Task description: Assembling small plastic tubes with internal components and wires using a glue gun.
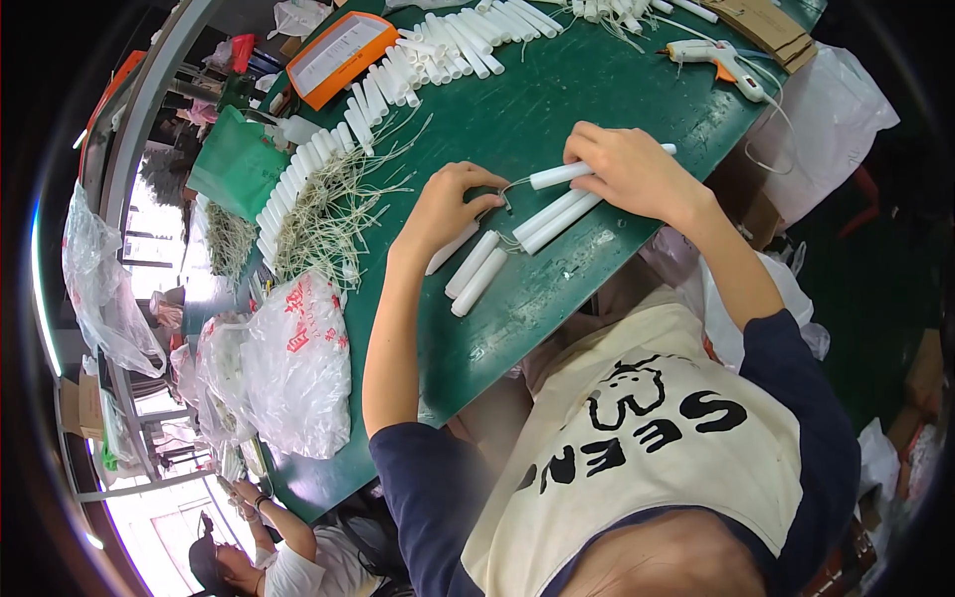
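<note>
My right hand (632,174) is closed over a slim white tube (557,176), whose other end shows past my knuckles. A thin pale wire (516,183) runs out of its left end to my left hand (453,207), where thumb and forefinger close around it. Below my right hand, two long white tubes (557,221) lie side by side on the green table (517,109). Two shorter, thicker white tubes (477,274) lie left of them, with thin wires between the pairs. Another white piece (451,249) is partly hidden under my left wrist.
A long row of white tubes (438,52) curves along the table, with tangled wires (333,204) at its left. Also here are an orange-edged box (338,60), a green bag (239,164), a clear plastic bag (298,363) and a glue gun (716,62). A co-worker (298,557) sits lower left.
</note>
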`<action>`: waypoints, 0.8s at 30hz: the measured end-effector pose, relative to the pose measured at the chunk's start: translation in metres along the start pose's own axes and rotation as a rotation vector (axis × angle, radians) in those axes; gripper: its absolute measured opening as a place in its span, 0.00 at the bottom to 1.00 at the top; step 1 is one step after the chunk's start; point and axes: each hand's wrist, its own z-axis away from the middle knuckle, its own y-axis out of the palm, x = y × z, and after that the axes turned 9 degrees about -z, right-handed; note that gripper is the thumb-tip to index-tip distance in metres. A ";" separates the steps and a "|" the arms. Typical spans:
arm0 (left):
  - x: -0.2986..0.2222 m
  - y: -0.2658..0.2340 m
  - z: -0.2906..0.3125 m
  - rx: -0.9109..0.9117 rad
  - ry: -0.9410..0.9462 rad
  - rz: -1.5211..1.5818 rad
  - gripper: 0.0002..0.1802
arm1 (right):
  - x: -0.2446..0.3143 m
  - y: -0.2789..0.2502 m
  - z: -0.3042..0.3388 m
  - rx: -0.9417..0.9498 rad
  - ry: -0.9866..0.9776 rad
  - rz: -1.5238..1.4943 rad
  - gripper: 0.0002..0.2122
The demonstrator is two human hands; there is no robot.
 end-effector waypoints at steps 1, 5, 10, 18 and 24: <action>0.000 0.000 -0.001 0.013 0.013 0.032 0.11 | 0.001 0.003 -0.002 0.001 0.001 0.002 0.08; -0.004 -0.002 -0.004 0.056 -0.039 0.041 0.09 | 0.002 0.018 -0.006 -0.031 -0.112 0.036 0.07; -0.005 -0.003 0.003 0.019 -0.061 -0.040 0.08 | 0.006 0.026 -0.007 -0.048 -0.229 0.061 0.05; -0.012 -0.010 0.021 -0.086 -0.257 0.280 0.08 | 0.004 0.024 -0.005 -0.049 -0.143 0.034 0.07; -0.019 -0.008 0.030 -0.146 -0.319 0.435 0.08 | 0.002 0.034 -0.007 -0.130 -0.161 -0.048 0.07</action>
